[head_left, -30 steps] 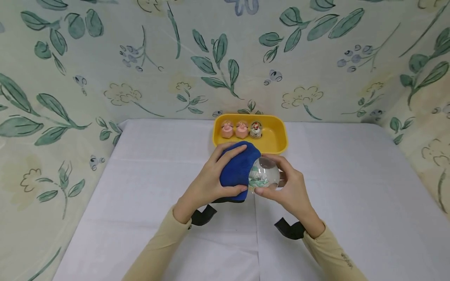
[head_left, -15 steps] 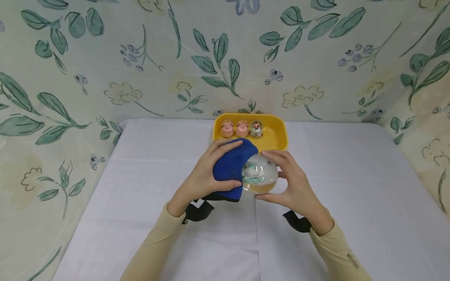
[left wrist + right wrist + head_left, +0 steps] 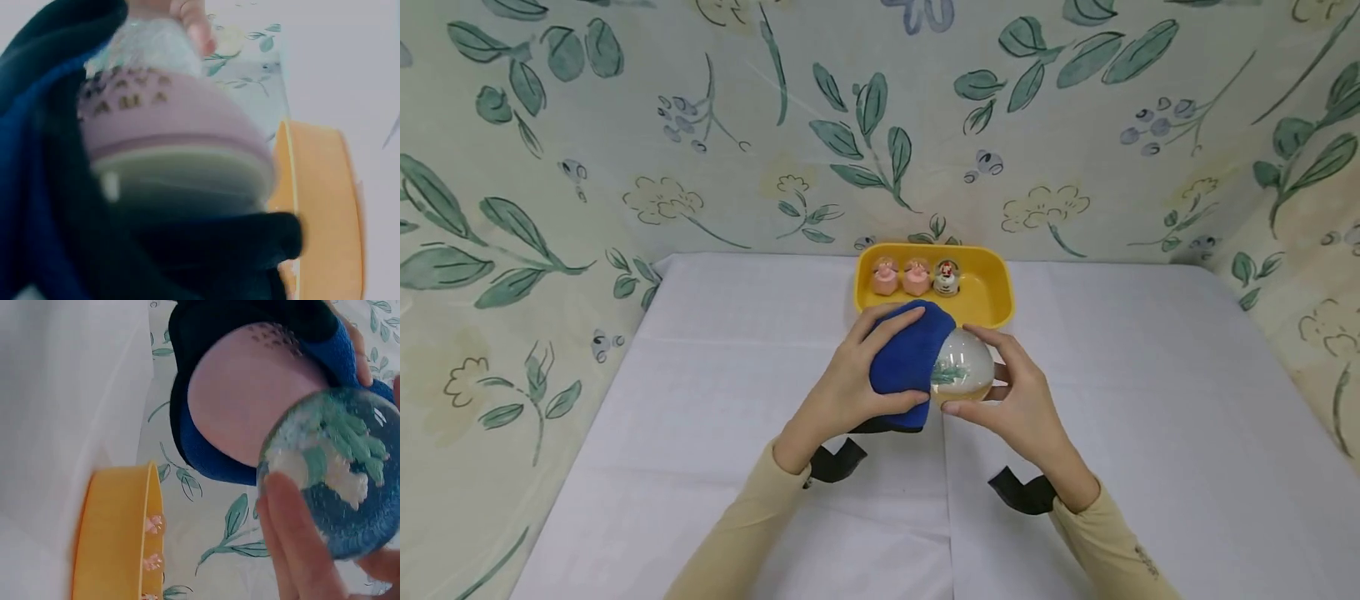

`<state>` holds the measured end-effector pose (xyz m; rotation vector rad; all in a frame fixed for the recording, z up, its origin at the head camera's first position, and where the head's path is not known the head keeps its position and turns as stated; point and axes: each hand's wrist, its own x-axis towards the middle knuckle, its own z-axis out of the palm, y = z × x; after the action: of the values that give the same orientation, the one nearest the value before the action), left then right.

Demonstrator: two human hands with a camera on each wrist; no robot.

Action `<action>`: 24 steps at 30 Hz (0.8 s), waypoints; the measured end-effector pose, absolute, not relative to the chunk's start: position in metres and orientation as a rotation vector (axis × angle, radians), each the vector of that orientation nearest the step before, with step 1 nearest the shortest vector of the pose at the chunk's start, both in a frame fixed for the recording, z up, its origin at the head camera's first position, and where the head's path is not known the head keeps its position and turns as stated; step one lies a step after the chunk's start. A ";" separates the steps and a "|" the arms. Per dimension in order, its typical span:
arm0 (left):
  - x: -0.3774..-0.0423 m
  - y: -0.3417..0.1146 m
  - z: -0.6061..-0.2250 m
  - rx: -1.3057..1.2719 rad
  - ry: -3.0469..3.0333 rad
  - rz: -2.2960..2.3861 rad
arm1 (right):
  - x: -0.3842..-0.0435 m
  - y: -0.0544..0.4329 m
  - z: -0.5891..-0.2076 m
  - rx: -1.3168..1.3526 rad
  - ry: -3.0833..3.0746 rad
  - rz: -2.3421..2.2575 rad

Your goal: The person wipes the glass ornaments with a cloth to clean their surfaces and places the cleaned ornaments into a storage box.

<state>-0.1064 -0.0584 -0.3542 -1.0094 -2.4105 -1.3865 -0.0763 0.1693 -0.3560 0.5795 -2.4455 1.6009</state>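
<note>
A snow globe has a clear glass ball (image 3: 964,365) with a green and white figure inside and a pink base (image 3: 253,394) bearing raised lettering. My left hand (image 3: 850,379) holds a blue cloth (image 3: 906,354) with a black underside, wrapped around the base. Thumb and fingers of my right hand (image 3: 1018,396) grip the glass ball from the right. In the left wrist view the pink base (image 3: 169,115) sits among dark folds of cloth. From the head view the base is hidden behind the cloth.
Behind the hands, a yellow tray (image 3: 988,287) stands against the leaf-patterned backdrop. It holds two pink figurines (image 3: 916,277) and a small globe-like figurine (image 3: 947,277) in its left part. White cloth covers the table (image 3: 715,375).
Both hands shifted left and then back right with the snow globe and cloth. The ball has turned, so its inner figure appears at a different angle.
</note>
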 end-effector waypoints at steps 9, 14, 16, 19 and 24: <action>-0.109 -0.069 -0.346 -1.066 -2.352 -1.497 | -0.084 0.178 -0.355 0.981 -2.293 1.238; -0.101 -0.063 -0.346 -0.998 -2.363 -1.462 | -0.087 0.178 -0.361 0.919 -2.248 1.281; -0.099 -0.061 -0.346 -0.966 -2.364 -1.446 | -0.086 0.177 -0.362 0.883 -2.240 1.349; -0.096 -0.057 -0.347 -0.932 -2.376 -1.372 | -0.086 0.174 -0.364 0.787 -2.242 1.451; -0.093 -0.052 -0.351 -0.899 -2.397 -1.273 | -0.081 0.164 -0.366 0.498 -2.331 1.618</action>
<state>-0.0928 -0.0523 -0.3507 -0.8989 -2.3967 -1.2728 -0.0808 0.1645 -0.3659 0.4980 -2.3314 1.6179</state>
